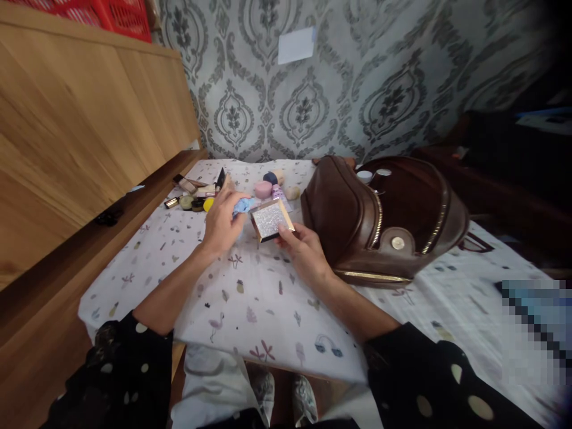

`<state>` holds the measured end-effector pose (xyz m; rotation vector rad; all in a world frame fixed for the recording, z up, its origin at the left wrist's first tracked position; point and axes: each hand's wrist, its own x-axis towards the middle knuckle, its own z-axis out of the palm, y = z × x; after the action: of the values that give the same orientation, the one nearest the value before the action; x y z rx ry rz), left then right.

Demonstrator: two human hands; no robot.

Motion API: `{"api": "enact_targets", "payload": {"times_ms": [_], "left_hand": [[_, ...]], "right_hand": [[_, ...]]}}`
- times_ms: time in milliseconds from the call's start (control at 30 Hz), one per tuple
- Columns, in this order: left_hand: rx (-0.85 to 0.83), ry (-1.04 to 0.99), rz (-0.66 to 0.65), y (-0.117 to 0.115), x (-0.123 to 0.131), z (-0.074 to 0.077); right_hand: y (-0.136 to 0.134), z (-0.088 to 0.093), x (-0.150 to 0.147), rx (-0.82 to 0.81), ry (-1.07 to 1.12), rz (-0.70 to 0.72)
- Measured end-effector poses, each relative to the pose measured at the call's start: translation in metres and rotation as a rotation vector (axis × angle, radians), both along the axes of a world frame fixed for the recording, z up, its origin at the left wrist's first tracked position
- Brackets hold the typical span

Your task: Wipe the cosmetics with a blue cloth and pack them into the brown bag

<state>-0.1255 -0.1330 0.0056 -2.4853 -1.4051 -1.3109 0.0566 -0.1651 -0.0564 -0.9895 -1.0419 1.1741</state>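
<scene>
Over the middle of the table, my right hand [304,250] grips a square makeup compact [269,220] by its near right corner, thumb on top. The compact has a silver glitter lid and a gold edge, and it is tilted towards me. Just left of it, my left hand [222,221] is closed on a crumpled light-blue cloth [242,206], which shows between thumb and fingers. The cloth is close to the compact's left edge; whether they touch I cannot tell. Behind the compact lie a pink round sponge [263,190] and a purple-and-white tube [277,192].
A brown leather backpack [344,220] lies unzipped on the right, with white-capped containers [364,176] inside. Several cosmetics, including a yellow round item [208,204], sit beyond my left hand. A wooden cabinet [89,119] borders the left. A patterned cloth [250,310] covers the table.
</scene>
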Motion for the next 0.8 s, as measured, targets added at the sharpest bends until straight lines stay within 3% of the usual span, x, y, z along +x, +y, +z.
{"api": "enact_targets", "payload": {"times_ms": [167,267,367,533,667,800], "left_hand": [[-0.320,-0.327,-0.140,0.012,-0.001,-0.011],[-0.406,-0.477,-0.191,0.014,0.001,-0.013],[-0.362,-0.477,-0.220,0.010,0.004,-0.013],[-0.156,-0.300,-0.251,0.000,0.011,-0.013],[-0.070,-0.206,-0.282,-0.009,0.015,-0.010],[-0.064,-0.233,-0.405,-0.013,0.017,-0.007]], "right_hand": [[-0.002,0.004,-0.002,-0.144,0.291,0.097],[-0.003,0.005,-0.003,-0.239,0.421,0.133],[-0.003,0.004,-0.003,-0.292,0.461,0.165],[-0.006,0.008,-0.005,-0.370,0.428,0.265],[-0.010,0.013,-0.007,-0.330,0.385,0.329],[-0.010,0.013,-0.007,-0.281,0.353,0.294]]}}
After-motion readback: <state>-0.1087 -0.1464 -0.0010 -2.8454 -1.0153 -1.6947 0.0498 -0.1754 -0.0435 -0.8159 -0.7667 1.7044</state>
